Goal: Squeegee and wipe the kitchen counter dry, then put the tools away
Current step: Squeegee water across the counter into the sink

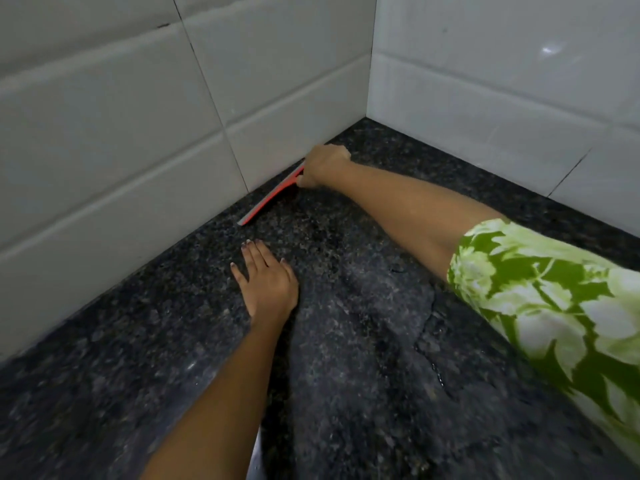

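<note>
Squeegee in right hand

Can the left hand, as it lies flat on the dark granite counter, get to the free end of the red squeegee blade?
Probably yes. The left hand lies flat just short of the red squeegee blade, with only bare dark granite counter between them.

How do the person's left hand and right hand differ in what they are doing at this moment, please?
The right hand is curled round the red squeegee, while the left hand holds nothing. The left hand lies flat with straight fingers on the dark counter; the right hand is reached out to the tiled wall, farther from the camera. Both arms are bare at the forearm and stretch over the same counter.
</note>
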